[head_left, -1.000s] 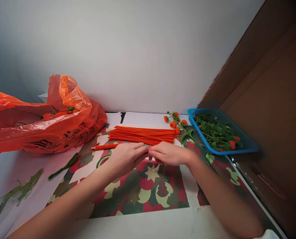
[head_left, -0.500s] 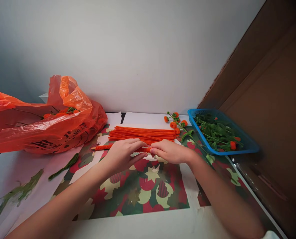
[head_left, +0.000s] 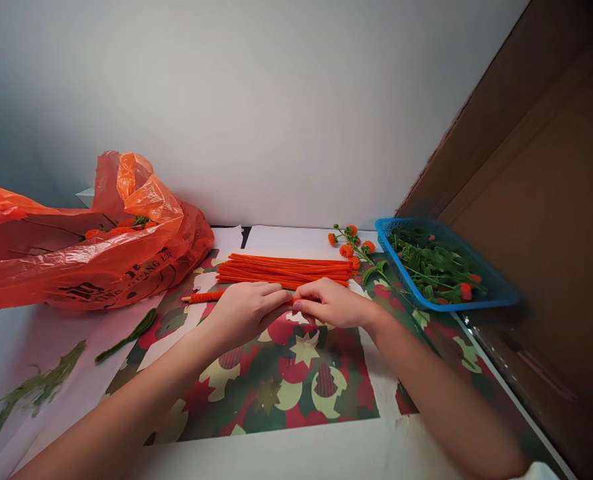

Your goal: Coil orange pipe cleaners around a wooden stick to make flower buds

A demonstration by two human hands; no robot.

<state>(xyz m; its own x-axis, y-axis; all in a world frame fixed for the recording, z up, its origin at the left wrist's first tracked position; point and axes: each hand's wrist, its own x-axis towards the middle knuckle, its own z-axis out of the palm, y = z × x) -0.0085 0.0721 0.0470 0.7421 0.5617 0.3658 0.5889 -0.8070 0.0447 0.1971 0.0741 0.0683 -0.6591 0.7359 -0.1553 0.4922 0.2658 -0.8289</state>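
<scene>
A thin wooden stick (head_left: 186,299) with orange pipe cleaner (head_left: 208,296) wound round it lies level, its bare tip out to the left. My left hand (head_left: 250,305) is closed over the middle of the wrapped stick. At its right end, the fingers of my right hand (head_left: 330,301) pinch the orange pipe cleaner, almost touching my left fingertips. The fingers hide most of the held stretch. Just behind both hands lies a bundle of straight orange pipe cleaners (head_left: 281,268).
A red plastic bag (head_left: 141,267) holding orange flowers sits left. Right stands a blue basket (head_left: 456,307) of green stems. An orange-flowered stem (head_left: 369,257) lies beside it. Green pieces (head_left: 129,335) lie on white paper at left. A cardboard panel (head_left: 541,167) rises at right, beside the patterned sheet (head_left: 286,373).
My right hand has shifted slightly left, and its fingers have curled more. My left fingers have closed down, covering the orange stretch that showed between the hands.
</scene>
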